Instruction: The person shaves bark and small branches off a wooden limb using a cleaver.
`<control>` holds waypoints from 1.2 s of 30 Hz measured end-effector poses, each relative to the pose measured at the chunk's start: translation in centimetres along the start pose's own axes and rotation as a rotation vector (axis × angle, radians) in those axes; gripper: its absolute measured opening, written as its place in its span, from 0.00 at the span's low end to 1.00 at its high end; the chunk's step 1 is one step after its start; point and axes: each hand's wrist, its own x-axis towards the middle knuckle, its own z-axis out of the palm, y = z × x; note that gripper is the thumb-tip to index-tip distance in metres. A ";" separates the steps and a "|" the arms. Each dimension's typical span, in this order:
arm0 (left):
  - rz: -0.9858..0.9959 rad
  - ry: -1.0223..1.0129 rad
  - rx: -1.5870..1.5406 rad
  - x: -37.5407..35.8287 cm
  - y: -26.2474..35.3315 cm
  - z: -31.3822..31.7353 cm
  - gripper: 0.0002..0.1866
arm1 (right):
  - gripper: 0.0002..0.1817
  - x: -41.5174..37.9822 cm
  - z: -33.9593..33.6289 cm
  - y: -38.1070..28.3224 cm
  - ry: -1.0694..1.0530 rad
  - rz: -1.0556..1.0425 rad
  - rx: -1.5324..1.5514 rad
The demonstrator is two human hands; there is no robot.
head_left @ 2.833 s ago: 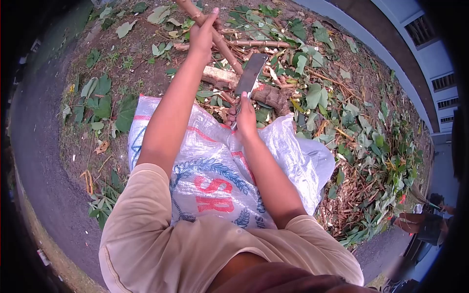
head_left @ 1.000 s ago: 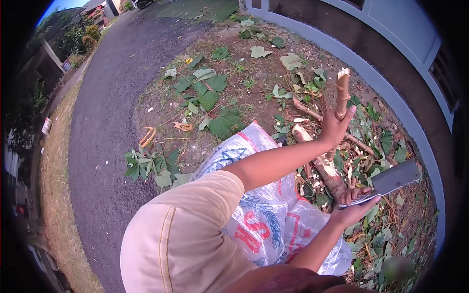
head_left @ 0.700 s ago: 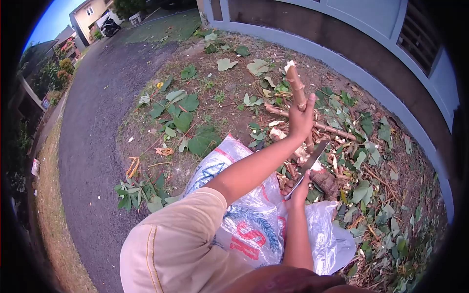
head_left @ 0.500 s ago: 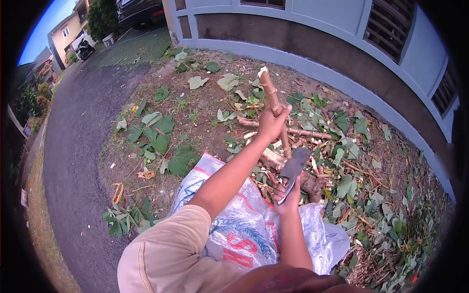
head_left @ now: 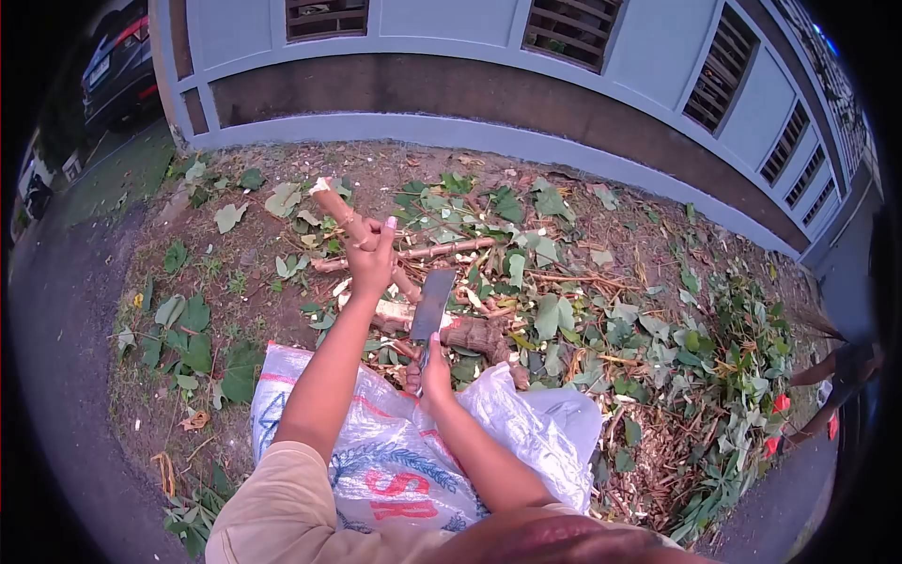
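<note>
A thick brown branch (head_left: pixel 335 205) with a pale cut top is gripped in my left hand (head_left: pixel 373 258); it slants down to the right. My right hand (head_left: pixel 433 374) is wrapped round the handle of a cleaver with a broad dark blade (head_left: pixel 433 303), which stands upright beside the branch's lower end. Behind the blade lies a thick wooden log (head_left: pixel 477 336) among chips. Another thin branch (head_left: pixel 449 248) lies on the ground beyond. Under my forearms spreads a white woven sack (head_left: pixel 376 470) with red and blue print.
Cut leaves (head_left: pixel 648 329) and wood chips (head_left: pixel 658 451) cover the ground to the right. A blue-grey wall (head_left: pixel 451 132) with barred windows runs behind. At the right edge another person (head_left: pixel 846 368) is partly visible. A car (head_left: pixel 119 66) stands at the upper left.
The view has turned to the right, so everything appears further left. Another person has come into view at the right edge. Both hands keep their holds.
</note>
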 end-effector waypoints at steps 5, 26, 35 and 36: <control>-0.001 0.021 0.148 -0.2 1.9 -1.1 0.13 | 0.30 0.1 -0.3 -0.6 -0.088 0.210 0.136; -0.083 0.071 0.264 0.1 -0.4 0.2 0.15 | 0.30 0.5 0.3 0.6 -0.084 0.185 0.107; -0.034 0.078 0.137 -1.0 0.0 -0.5 0.19 | 0.25 -1.2 -3.0 -8.3 -0.352 -0.166 0.550; -0.033 0.063 0.141 -1.2 0.4 -0.3 0.19 | 0.25 -2.4 -1.3 -9.3 -0.164 -0.358 0.503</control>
